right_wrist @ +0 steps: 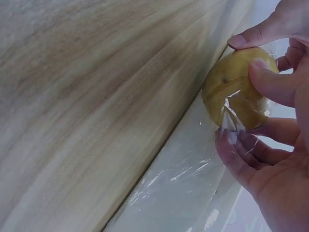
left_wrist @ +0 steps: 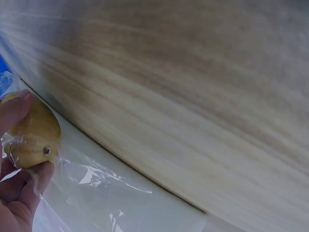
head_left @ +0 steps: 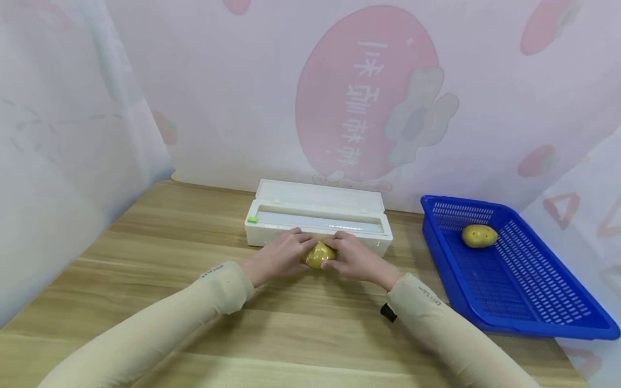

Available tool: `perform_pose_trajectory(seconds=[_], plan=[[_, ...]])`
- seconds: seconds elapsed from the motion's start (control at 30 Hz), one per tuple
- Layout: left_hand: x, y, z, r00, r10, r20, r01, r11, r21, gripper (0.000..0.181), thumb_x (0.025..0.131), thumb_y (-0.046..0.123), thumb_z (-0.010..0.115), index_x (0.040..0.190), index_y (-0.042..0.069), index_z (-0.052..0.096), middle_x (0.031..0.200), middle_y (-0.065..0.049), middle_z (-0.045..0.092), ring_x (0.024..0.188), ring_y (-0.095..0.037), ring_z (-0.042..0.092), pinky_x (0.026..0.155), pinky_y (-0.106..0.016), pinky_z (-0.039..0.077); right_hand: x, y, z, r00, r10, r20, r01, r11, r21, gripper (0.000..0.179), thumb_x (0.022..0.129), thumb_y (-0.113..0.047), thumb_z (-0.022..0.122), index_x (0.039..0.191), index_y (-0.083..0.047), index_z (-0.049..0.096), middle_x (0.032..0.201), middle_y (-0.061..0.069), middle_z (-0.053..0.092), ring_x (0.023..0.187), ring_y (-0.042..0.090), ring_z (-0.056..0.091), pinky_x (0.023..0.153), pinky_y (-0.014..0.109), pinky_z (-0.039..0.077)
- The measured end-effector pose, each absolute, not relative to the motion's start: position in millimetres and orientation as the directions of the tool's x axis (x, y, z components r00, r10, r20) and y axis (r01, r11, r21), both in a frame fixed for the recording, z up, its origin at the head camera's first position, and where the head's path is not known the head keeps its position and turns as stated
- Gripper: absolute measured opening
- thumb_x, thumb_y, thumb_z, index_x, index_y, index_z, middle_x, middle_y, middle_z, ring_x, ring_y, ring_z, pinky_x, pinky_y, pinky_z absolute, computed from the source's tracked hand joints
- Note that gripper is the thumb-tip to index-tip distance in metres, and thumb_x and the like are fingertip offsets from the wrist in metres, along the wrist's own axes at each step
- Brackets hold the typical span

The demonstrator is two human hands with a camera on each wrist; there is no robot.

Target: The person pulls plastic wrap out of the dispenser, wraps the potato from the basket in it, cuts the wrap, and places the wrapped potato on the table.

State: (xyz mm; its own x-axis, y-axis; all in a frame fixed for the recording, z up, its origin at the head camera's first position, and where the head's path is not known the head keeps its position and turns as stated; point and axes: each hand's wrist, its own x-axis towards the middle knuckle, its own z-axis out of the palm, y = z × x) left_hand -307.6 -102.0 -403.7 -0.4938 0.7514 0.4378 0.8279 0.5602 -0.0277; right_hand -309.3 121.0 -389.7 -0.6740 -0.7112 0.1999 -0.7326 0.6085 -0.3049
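The wooden table [head_left: 291, 339] spans the scene. At its right stands a blue basket [head_left: 439, 258]. The white box [head_left: 259, 235], smaller, sits at the far middle, its lid [head_left: 317, 194] swung up on the far side. Clear film [left_wrist: 89, 176] spreads over the box's near wall and clings round the potato [head_left: 318, 255], which is between the hands, just at the near side of the box. The wrapping looks partway done: film covers much of the potato, while the sheet beyond seems uncut and the ends unfinished. The left hand [head_left: 285, 252] grips one side, thumb and fingers bent about the potato; the right hand [head_left: 356, 257] pinches the other, its fingertips pressing gathered film against it. The other potato [head_left: 479, 236] lies at the basket's far end, apparently unwrapped.
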Motion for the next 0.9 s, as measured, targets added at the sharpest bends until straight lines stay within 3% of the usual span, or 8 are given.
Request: perform_pose_trajectory(seconds=[0.2,0.43,0.57,0.7,0.8,0.9], plan=[[-312.5,-102.0,-405.4,-0.503,0.767,0.398,0.846,0.531,0.046,0.048,0.073,0.022,0.089,0.109,-0.001,0.067,0.101,-0.011,0.07,0.088,-0.024,0.065,0.075,-0.033,0.054,-310.7,121.3,-391.1,-0.69,-0.702,0.177,-0.71,0.609,-0.354,0.042,0.086,-0.022,0.078,0.12,-0.002,0.062,0.098,-0.001,0.06,0.083,0.01,0.054,0.071,0.026,0.048],[-315.1,-106.1,-407.1,-0.483,0.778,0.402,0.862,0.503,0.062,0.046,0.076,0.024,0.087,0.109,0.0,0.066,0.106,-0.013,0.07,0.091,-0.025,0.067,0.079,-0.037,0.054,-309.7,123.0,-392.0,-0.682,-0.695,0.229,-0.725,0.599,-0.34,0.047,0.084,-0.027,0.08,0.121,-0.003,0.063,0.105,0.003,0.064,0.09,0.013,0.059,0.078,0.03,0.05],[-314.0,-108.4,-407.4,-0.474,0.787,0.396,0.867,0.497,0.051,0.045,0.078,0.026,0.085,0.108,-0.001,0.065,0.105,-0.014,0.07,0.092,-0.026,0.067,0.079,-0.037,0.054,-299.4,124.5,-397.5,-0.631,-0.697,0.342,-0.772,0.607,-0.188,0.063,0.076,-0.03,0.087,0.126,-0.001,0.061,0.111,0.011,0.062,0.097,0.022,0.06,0.083,0.036,0.052],[-314.6,-106.9,-405.7,-0.458,0.801,0.385,0.875,0.484,0.034,0.045,0.082,0.028,0.082,0.11,-0.001,0.064,0.106,-0.013,0.07,0.093,-0.026,0.066,0.08,-0.036,0.054,-290.0,124.8,-400.6,-0.55,-0.684,0.479,-0.783,0.622,-0.01,0.068,0.066,-0.027,0.094,0.12,0.001,0.063,0.109,0.012,0.057,0.095,0.024,0.057,0.079,0.036,0.053],[-315.5,-106.2,-403.8,-0.455,0.802,0.386,0.877,0.479,0.039,0.043,0.083,0.029,0.081,0.11,0.0,0.064,0.105,-0.01,0.069,0.091,-0.024,0.066,0.079,-0.036,0.053,-290.2,122.0,-400.9,-0.514,-0.688,0.513,-0.783,0.62,0.046,0.069,0.063,-0.025,0.095,0.118,0.001,0.063,0.106,0.01,0.055,0.095,0.023,0.055,0.08,0.035,0.051],[-315.6,-105.7,-402.0,-0.461,0.8,0.384,0.874,0.483,0.044,0.045,0.085,0.03,0.078,0.115,0.0,0.062,0.107,-0.01,0.069,0.092,-0.023,0.066,0.083,-0.038,0.052,-292.9,118.4,-400.8,-0.511,-0.7,0.498,-0.787,0.614,0.056,0.064,0.068,-0.023,0.093,0.119,0.001,0.062,0.105,0.009,0.055,0.096,0.022,0.054,0.081,0.034,0.051]])
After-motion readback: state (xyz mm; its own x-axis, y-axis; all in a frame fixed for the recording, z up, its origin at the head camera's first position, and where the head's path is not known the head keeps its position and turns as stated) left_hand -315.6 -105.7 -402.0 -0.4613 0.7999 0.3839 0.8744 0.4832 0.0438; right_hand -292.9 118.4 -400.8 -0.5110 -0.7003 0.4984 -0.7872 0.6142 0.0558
